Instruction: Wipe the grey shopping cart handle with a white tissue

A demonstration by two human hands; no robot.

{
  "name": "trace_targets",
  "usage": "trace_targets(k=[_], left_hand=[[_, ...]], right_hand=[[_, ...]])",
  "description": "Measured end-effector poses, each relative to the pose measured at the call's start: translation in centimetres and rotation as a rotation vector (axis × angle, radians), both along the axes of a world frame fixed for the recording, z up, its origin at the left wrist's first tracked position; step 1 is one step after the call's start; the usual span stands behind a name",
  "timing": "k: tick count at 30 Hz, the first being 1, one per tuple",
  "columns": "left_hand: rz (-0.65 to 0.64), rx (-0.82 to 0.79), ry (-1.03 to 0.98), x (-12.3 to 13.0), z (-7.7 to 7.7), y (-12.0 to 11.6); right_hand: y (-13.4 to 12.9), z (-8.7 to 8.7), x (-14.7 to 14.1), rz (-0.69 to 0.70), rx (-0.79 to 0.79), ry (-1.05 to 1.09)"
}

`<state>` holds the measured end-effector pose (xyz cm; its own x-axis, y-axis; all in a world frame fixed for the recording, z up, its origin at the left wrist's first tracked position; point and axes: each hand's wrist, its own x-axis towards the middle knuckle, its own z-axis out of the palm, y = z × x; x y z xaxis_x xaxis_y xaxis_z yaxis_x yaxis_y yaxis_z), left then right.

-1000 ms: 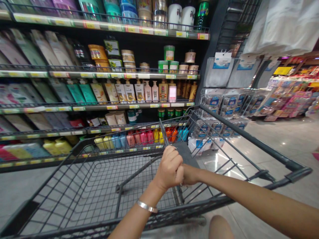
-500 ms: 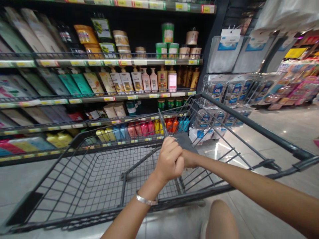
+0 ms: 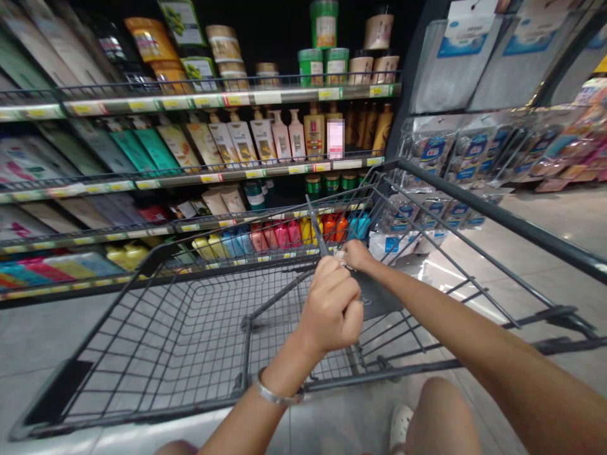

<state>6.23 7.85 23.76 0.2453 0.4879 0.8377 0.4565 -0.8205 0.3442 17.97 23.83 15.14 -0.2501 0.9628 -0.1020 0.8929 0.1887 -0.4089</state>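
Note:
My left hand, below a silver bracelet-wearing wrist, is a fist around a dark bar inside the black wire shopping cart. Beyond it and to the right, my right hand is closed at a small pale, crumpled thing, partly hidden by the fingers. Under my right forearm lies a dark flat panel of the cart's seat. The cart's wire basket extends to the left, and its handle bar slants at the right.
Shelves of bottles and jars stand behind the cart. Grey packaged goods hang at the right above packs with blue labels. My knee and a white shoe show below on the grey tiled floor.
My right hand has moved up and away from my left hand, so the two are now apart. More of the dark panel shows. The view has shifted slightly downward and nearer the shelves.

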Motion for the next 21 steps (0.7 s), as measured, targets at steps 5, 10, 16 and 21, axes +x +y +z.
trace_targets(k=[5,10,16,21], left_hand=[[-0.018,-0.062,0.030,-0.4,0.5,-1.0],[-0.074,-0.120,0.057,-1.8,1.2,-1.3],[0.129,-0.033,0.011,-3.3,2.4,0.9],[0.329,0.116,-0.176,-2.6,3.7,2.6]], right_hand=[[1.3,0.3,-0.5,-0.064,0.040,-0.111],[-0.8,0.7,0.0,0.106,0.044,-0.138],[-5.7,0.6,0.2,0.252,-0.008,-0.133],[-8.9,1.0,0.3,0.282,-0.208,-0.095]])
